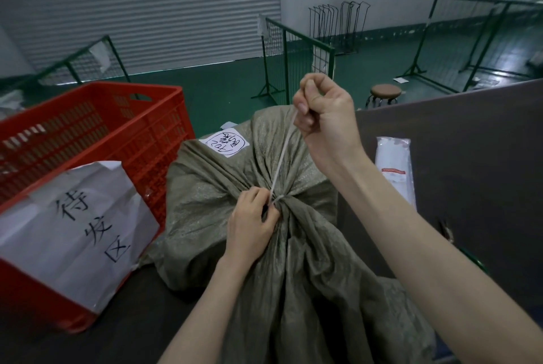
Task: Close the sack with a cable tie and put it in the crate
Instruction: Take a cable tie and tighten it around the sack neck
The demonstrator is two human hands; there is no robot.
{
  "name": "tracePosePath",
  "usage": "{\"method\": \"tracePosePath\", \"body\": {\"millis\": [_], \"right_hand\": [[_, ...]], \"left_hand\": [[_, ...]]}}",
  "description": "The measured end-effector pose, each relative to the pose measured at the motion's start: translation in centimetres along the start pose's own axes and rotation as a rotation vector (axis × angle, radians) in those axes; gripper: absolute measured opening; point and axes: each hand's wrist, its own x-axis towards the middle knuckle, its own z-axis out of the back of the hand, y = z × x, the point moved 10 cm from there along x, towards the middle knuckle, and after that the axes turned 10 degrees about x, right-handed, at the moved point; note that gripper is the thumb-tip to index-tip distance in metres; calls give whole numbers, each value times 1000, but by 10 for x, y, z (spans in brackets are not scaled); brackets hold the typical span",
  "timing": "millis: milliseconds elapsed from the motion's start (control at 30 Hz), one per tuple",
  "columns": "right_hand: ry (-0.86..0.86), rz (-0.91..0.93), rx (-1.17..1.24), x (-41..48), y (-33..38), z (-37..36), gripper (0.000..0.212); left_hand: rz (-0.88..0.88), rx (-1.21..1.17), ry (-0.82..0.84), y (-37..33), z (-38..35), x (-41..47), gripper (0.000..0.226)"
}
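Note:
A grey-green woven sack (211, 187) lies on the dark table, its mouth bunched into a neck in the middle of the view. A white cable tie (282, 158) loops around that neck and runs taut up and to the right. My right hand (323, 111) is clenched on the tie's free end, raised above the sack. My left hand (252, 222) pinches the gathered neck right at the tie's head. A white label with handwriting (224, 141) is stuck on the sack's far side. The red plastic crate (97, 134) stands at the left, touching the sack.
A white paper sign (73, 228) hangs on the crate's near wall. A clear packet of cable ties (395, 166) lies on the dark table (470, 172) at the right. Beyond are green wire racks (293, 49), a round stool (385, 93) and a green floor.

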Motion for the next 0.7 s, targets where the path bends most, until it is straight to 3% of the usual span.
{"method": "tracePosePath", "body": {"millis": [233,467,700], "right_hand": [[-11,-9,-1,-4,-1,13,19],[2,0,-119,-16,-2,23,13],[-8,-56,-230,-27,-7,35,32]], "left_hand": [[38,21,1,5,-3,-4,22],[191,-213,-50,19,1,-13,20],[240,-274,-64,25,4,-13,16]]}}
